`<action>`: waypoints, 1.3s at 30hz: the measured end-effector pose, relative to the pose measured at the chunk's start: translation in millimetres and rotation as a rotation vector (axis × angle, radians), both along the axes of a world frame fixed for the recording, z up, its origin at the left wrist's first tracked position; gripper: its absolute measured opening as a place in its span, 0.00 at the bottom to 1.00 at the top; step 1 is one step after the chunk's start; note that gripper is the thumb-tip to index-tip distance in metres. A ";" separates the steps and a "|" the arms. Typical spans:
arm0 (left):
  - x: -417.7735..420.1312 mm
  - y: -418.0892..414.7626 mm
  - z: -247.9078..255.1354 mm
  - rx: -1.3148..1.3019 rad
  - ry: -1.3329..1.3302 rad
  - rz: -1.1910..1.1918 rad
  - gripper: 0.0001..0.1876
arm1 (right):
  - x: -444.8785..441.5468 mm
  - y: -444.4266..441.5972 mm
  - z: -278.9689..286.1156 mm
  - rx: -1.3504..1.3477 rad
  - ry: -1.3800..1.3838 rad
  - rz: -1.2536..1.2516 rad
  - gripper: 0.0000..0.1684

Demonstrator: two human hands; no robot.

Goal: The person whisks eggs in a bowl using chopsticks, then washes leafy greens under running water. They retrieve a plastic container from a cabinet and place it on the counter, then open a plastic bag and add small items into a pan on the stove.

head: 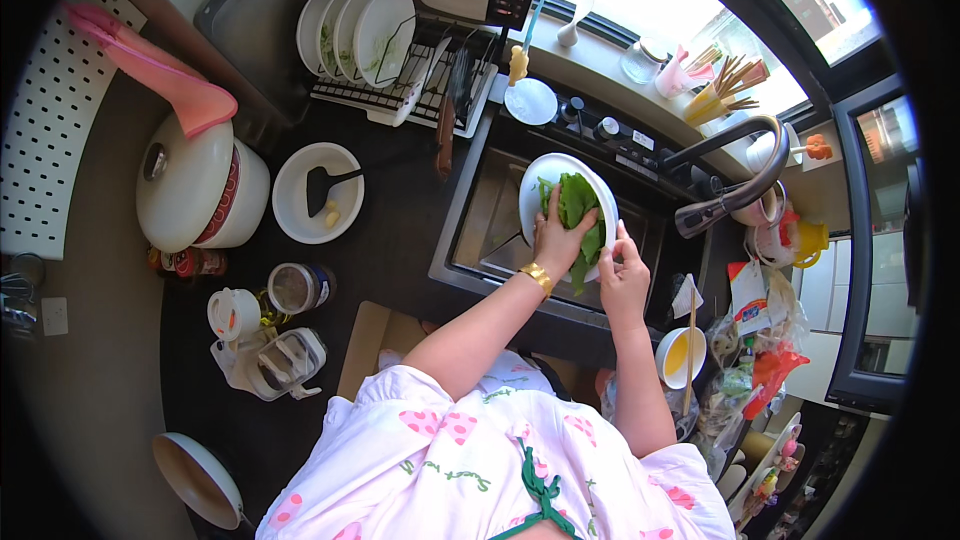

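Observation:
My right hand grips the rim of a white bowl, which is tilted on its side over the dark sink. My left hand, below a gold bracelet, reaches into the bowl. Its fingers are spread over green leafy vegetables, holding them against the bowl's inside. Some leaves hang over the lower rim, near my right fingers. The palm side of my left hand is hidden.
A pull-down faucet arches in from the right. Left of the sink are a white bowl with a black spatula and garlic cloves, and a lidded pot. A dish rack stands behind. At right, chopsticks cross a bowl of yellow liquid.

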State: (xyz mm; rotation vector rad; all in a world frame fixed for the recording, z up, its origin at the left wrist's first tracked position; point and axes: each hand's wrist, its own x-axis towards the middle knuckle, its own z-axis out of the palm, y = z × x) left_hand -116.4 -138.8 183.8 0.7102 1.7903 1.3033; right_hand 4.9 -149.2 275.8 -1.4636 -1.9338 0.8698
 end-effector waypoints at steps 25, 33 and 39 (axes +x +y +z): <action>-157.1 -172.8 16.6 -0.803 0.838 -0.094 0.56 | -79.4 -19.0 -169.9 -1.105 0.169 0.489 0.15; -163.4 -179.2 37.0 -0.539 1.103 0.023 0.29 | -84.6 157.6 -301.9 -0.142 -0.571 0.537 0.11; -164.6 -187.8 68.9 -0.325 1.118 0.056 0.15 | -104.8 176.7 -344.3 -0.146 -0.716 0.734 0.14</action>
